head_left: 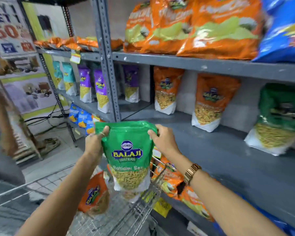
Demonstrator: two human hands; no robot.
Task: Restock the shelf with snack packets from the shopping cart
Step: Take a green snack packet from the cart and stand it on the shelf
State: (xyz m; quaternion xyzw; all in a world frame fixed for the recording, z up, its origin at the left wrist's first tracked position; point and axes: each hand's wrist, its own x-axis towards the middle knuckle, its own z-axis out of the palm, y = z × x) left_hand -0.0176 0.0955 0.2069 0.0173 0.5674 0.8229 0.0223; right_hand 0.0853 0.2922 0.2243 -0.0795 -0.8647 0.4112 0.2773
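I hold a green Balaji snack packet (pixel 129 155) upright by its top corners, above the wire shopping cart (pixel 140 208). My left hand (pixel 94 142) pinches the top left corner and my right hand (pixel 163 141) grips the top right corner. An orange snack packet (pixel 94 195) stands in the cart below. The grey middle shelf (pixel 211 150) lies just right of the held packet. On it stand two orange packets (pixel 166 89) (pixel 211 101) and a green packet (pixel 279 120) at the right.
The upper shelf (pixel 194 63) carries large orange bags (pixel 203 26) and a blue bag (pixel 286 31). A grey upright post (pixel 107 65) divides the racks. Purple and teal packets (pixel 85 82) stand on the left rack. Orange bags (pixel 174 181) fill the lower shelf. Posters cover the left wall.
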